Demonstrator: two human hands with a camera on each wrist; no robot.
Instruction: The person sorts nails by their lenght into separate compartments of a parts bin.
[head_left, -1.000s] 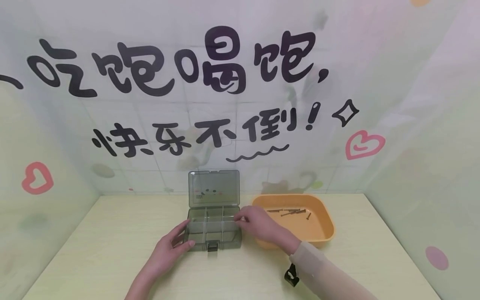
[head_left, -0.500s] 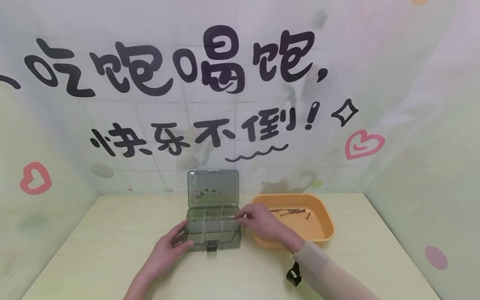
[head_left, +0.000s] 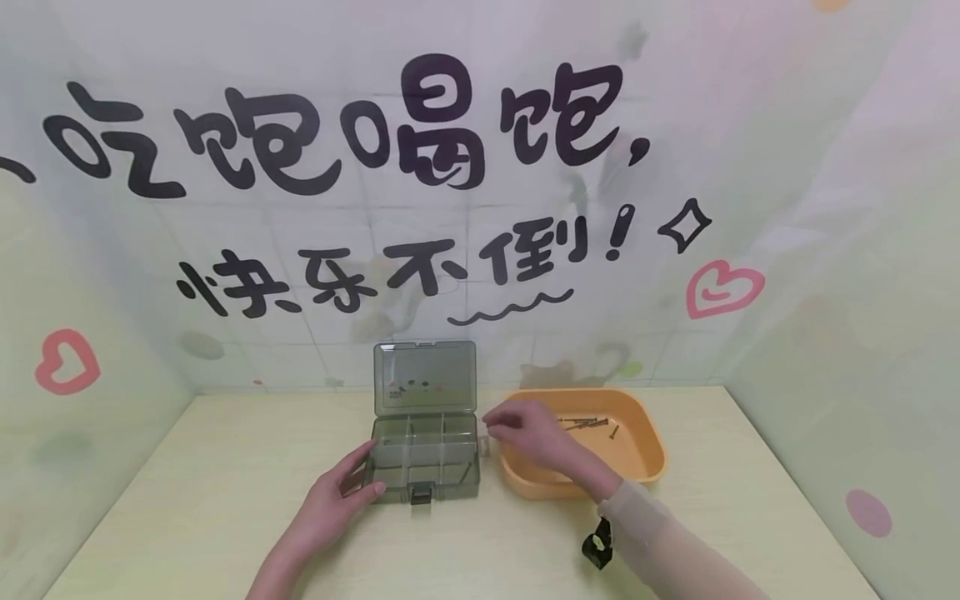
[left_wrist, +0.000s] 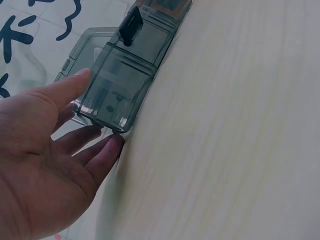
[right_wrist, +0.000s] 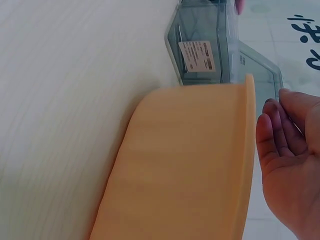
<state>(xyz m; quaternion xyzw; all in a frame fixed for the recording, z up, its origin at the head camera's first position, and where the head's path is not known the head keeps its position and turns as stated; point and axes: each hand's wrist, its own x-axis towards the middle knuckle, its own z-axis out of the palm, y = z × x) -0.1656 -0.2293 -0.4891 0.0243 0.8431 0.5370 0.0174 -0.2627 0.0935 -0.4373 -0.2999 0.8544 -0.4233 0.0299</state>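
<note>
The left hand (head_left: 330,504) held the box (head_left: 456,492) by its left side; the right hand (head_left: 536,437), loosely curled round nothing I could see, hung over the tray's (head_left: 624,452) left end. Screws (head_left: 600,422) lay there; one thin dark piece (head_left: 465,472) lay in the box's front right compartment. A sleeve (head_left: 667,542) catching the rim might, I judged, tip the tray.

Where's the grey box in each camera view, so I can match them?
Head: grey box, lower middle.
Left wrist: upper left, cut off by the top edge.
Right wrist: top, right of centre, partly behind the orange tray.
Shared landmark: pale tabletop, in all three.
</note>
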